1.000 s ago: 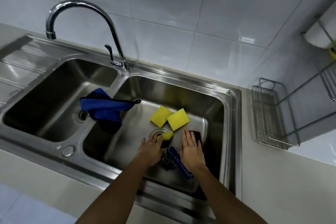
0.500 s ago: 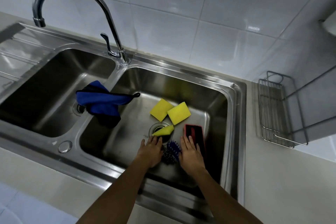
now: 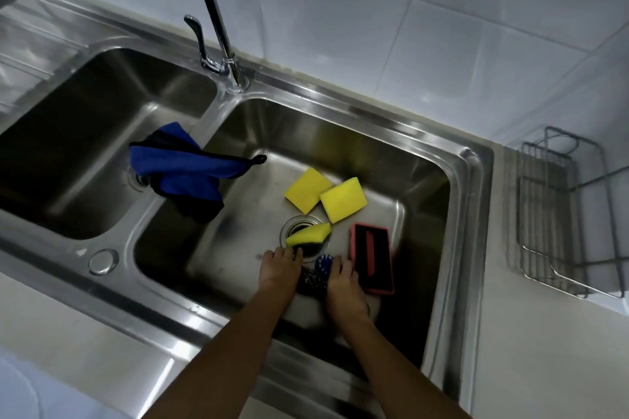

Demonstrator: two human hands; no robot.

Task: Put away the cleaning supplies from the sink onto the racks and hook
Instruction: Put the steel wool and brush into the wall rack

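Both my hands reach into the right sink basin. My left hand lies palm down on the basin floor, fingertips touching a yellow sponge that lies over the drain. My right hand covers the handle of a blue brush, fingers curled around it. A dark steel scourer sits between the hands. A red and black scrubber lies just right of my right hand. Two more yellow sponges lie further back. A blue cloth hangs over the divider.
A wire rack stands on the counter to the right of the sink, against the tiled wall. The tall faucet rises behind the divider. The left basin holds only the end of the cloth.
My view has moved closer and lower over the sink. Both hands slid back toward me, off the drain and scrubber, and their fingers have curled by the scourer and brush.
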